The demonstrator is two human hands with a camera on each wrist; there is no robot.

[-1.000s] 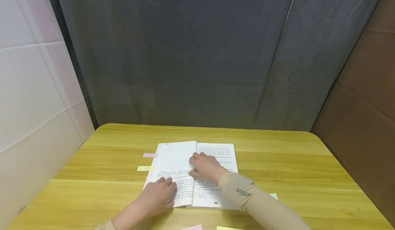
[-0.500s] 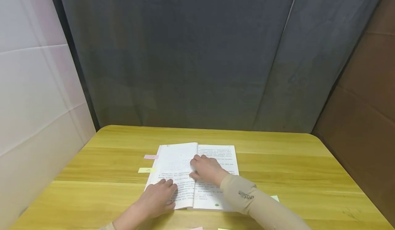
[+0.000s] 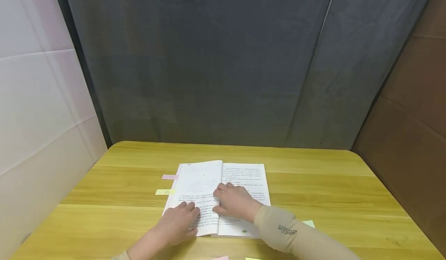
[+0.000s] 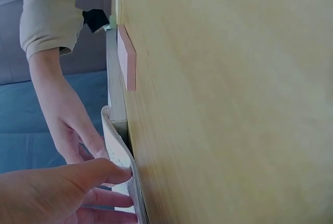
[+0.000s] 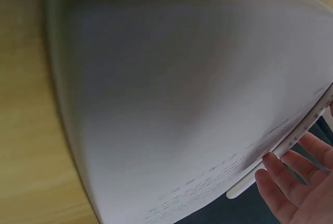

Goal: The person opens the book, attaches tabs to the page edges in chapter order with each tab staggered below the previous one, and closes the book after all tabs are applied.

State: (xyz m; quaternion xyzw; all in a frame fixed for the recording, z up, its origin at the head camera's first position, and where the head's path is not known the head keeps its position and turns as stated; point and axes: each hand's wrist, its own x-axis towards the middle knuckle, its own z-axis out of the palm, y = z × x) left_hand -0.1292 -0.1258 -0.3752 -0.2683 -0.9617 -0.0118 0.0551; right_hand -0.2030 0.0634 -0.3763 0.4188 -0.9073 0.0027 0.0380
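Note:
An open book (image 3: 198, 173) lies on the wooden table, its pages spread to both sides of the central fold. My left hand (image 3: 177, 224) rests on the lower part of the left page, fingers extended over the print; its thumb lies by the near edge, as the left wrist view shows. At the fold, my right hand (image 3: 235, 202) presses down with its fingertips, covering part of the right page. The right wrist view has the right fingers (image 5: 283, 179) laid along the raised fold. A pink tab (image 3: 169, 177) and a yellow tab (image 3: 164, 192) stick out from the book's left edge.
Close to the table's near side lie a pink sticky-note pad (image 4: 126, 60) and a yellow one (image 3: 252, 258). A green sticky note (image 3: 309, 224) shows beside the right sleeve. Grey, white and brown partitions surround the wooden table (image 3: 313, 174).
My right hand has slid along the fold toward the near side of the book. My left hand has stayed in place on the left page.

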